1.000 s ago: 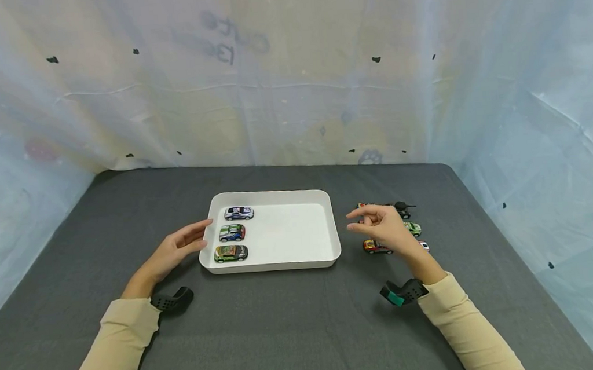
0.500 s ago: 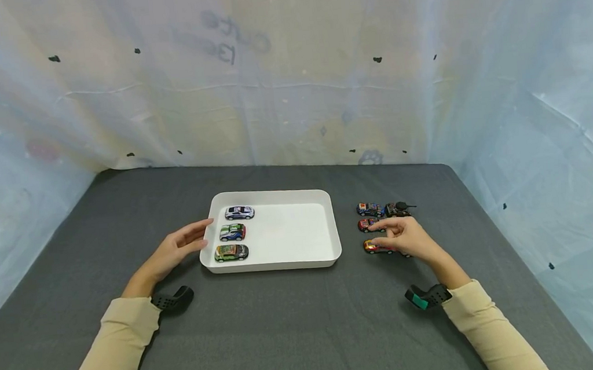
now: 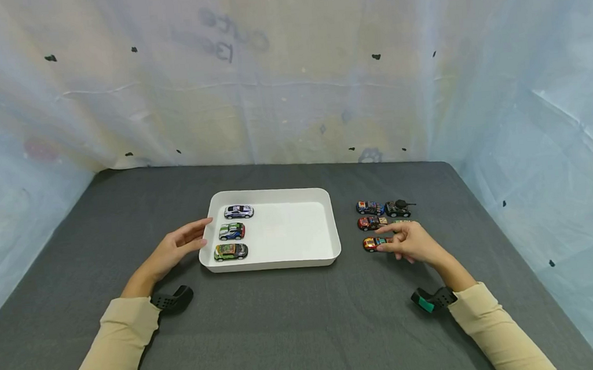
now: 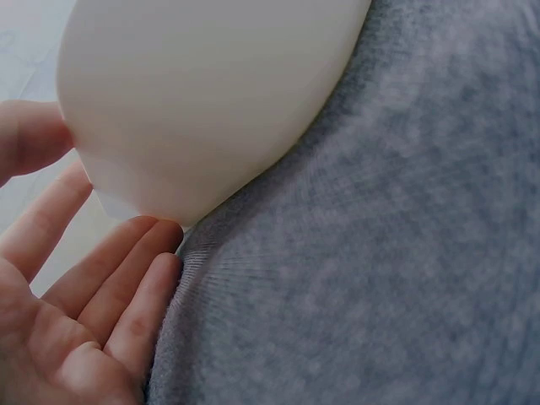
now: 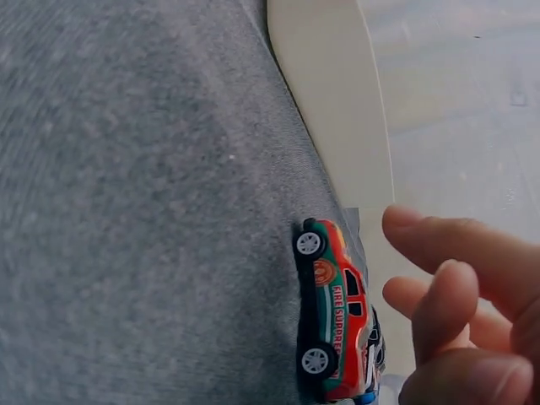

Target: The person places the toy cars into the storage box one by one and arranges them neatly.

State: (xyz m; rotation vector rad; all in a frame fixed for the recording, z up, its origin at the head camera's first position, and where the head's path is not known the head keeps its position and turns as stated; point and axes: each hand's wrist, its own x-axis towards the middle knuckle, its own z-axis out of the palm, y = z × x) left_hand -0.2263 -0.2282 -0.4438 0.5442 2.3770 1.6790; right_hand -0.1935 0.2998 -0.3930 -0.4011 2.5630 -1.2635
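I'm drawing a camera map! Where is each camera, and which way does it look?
Head: on the head, facing forward and down at the tray; left hand, right hand, sleeves show.
Left wrist: on that wrist, facing the tray's outside; left fingers show.
Right wrist: on that wrist, facing a red-green toy car; right fingers show.
Both head and left wrist show the tray and left hand.

The person's left forearm (image 3: 110,353) angles forward and inward, sleeve ending just short of the wrist (image 3: 138,284). That left hand (image 3: 176,245) lies turned inward, fingers reaching out nearly straight, thumb spread from them. Over on the other side, the right forearm (image 3: 498,329) slants in too, and the right hand (image 3: 413,242) reaches forward, index finger and thumb parted, the other fingers loosely bent.
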